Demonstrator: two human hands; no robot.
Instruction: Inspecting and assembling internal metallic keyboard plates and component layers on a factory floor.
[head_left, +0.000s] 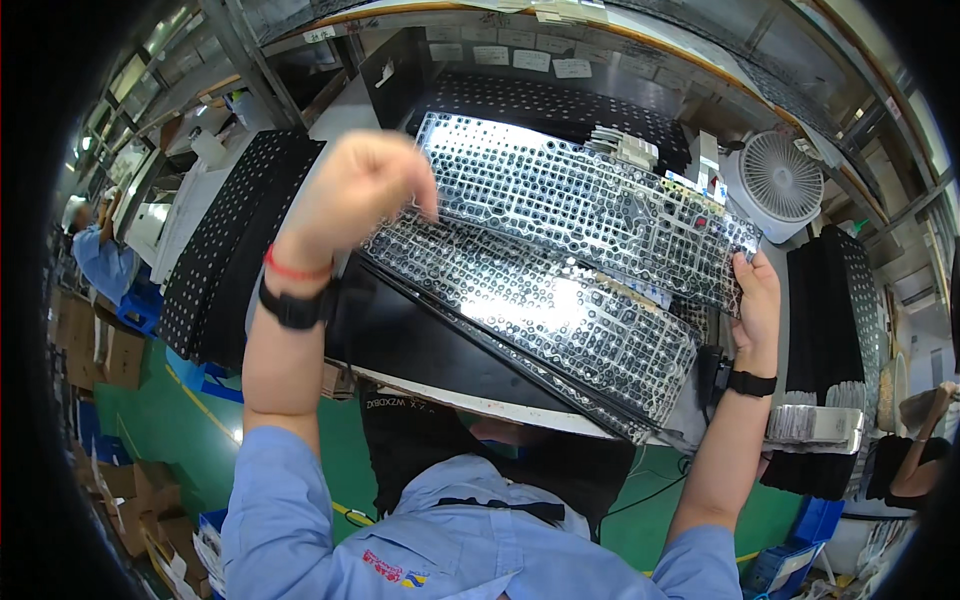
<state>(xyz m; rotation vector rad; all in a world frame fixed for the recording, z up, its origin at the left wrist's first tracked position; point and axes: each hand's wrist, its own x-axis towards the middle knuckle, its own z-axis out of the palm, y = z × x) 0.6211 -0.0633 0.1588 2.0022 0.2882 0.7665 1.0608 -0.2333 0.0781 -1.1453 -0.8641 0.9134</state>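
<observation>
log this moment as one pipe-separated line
right grip: holding upper studded panel, right end | left grip: blurred, near left end | lower studded panel: near side | white fan: beyond right grip

My right hand (pixel 757 295) grips a long, rectangular, silver-and-black dotted panel (pixel 570 190); my blurred left hand (pixel 352 190) is near its left end.
</observation>
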